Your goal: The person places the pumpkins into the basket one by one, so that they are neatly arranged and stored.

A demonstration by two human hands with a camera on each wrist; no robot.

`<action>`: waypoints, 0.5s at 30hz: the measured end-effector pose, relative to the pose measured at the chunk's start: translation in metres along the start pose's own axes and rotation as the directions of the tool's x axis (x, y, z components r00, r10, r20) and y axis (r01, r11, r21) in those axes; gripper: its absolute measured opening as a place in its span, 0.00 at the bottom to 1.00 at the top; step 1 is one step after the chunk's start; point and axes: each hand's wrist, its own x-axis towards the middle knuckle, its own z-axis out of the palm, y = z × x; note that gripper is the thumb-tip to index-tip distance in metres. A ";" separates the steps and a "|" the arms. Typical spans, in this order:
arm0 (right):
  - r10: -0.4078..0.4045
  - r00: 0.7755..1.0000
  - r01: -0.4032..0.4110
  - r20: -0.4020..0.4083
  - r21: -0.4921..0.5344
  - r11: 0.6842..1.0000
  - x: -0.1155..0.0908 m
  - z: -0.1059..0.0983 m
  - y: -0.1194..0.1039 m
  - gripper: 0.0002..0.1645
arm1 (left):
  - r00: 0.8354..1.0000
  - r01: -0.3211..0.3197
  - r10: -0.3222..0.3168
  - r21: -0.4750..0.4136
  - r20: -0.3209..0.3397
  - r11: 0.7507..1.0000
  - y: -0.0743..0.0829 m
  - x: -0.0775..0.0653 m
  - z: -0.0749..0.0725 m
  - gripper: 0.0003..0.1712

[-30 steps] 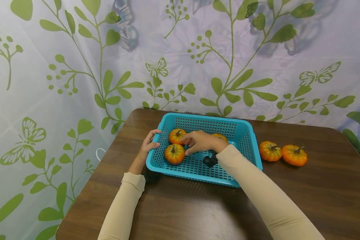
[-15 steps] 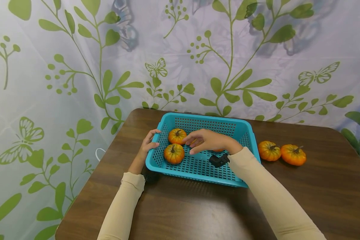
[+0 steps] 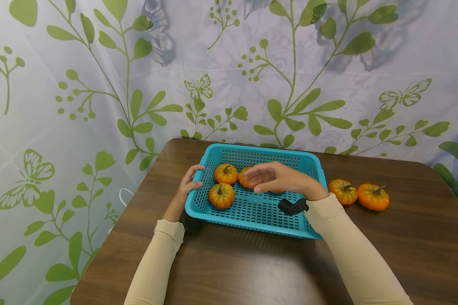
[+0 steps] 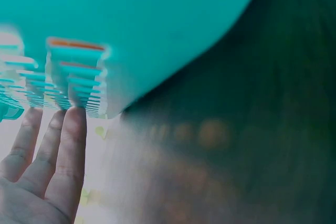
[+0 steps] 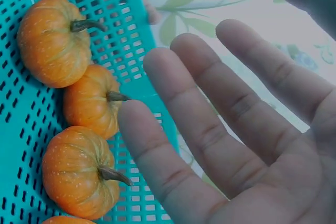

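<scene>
Leafy cloth [image 3: 213, 106] is backing the table [image 3: 213, 271]. Your straight-fingered left hand [image 3: 188, 185] is steadying the basket's [image 3: 248, 227] left edge; your empty right hand [image 3: 282, 178], hovering above pumpkins [image 3: 221, 197] inside, should be avoiding stems [image 5: 115, 176].

My sleeves [image 3: 356, 250] are plain cream, and the device [image 3: 293, 206] at my right wrist is black. The basket [image 3: 248, 226] is turquoise all over, patterned with rows of small slots. The pumpkins [image 3: 221, 196] are orange, streaked with yellow and flecked with pale specks, their stems [image 5: 88, 25] a dull grey-green. I see dark brown wood grain on the table [image 3: 229, 271]. The backdrop [image 3: 221, 63] runs from whitish to pale lilac, printed in green leaf, berry and butterfly patterns, with blurry blue-grey patches.
</scene>
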 end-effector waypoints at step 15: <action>-0.036 0.965 0.062 -0.260 0.092 0.994 -0.037 -0.011 0.001 0.24 | 0.999 0.025 -0.025 0.008 -0.029 1.000 0.001 0.003 0.000 0.32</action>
